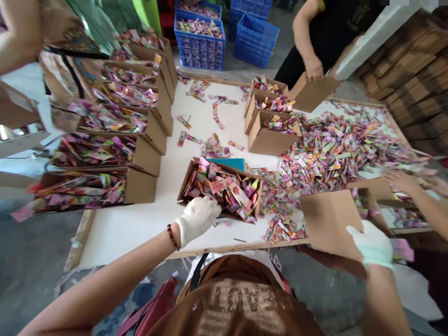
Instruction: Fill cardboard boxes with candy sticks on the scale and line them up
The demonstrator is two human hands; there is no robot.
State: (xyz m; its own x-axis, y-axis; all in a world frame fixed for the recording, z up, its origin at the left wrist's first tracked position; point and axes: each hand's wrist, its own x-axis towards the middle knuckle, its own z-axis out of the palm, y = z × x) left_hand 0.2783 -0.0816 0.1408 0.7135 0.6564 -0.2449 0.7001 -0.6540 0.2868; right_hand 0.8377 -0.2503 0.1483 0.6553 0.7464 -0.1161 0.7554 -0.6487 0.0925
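My left hand (199, 218), in a white glove, rests at the near wall of a cardboard box (259, 198) heaped with small colourful packets (224, 186). Its fingers are bent together over the rim, against the packets; the thumb is not clearly seen. To the right, my gloved right hand (374, 243) grips another cardboard box (331, 224) by its side. That box is tilted at the table's near edge, and its inside is turned away from me. A teal block (227, 164) lies just behind the filled box.
Filled boxes (143, 186) line the table's left side; three more (275, 140) stand at the back. Loose packets (336, 149) cover the right. A co-worker's hand (314, 67) holds a box at the back; another person's arms (409, 186) reach in from the right. Blue crates (201, 58) stand beyond.
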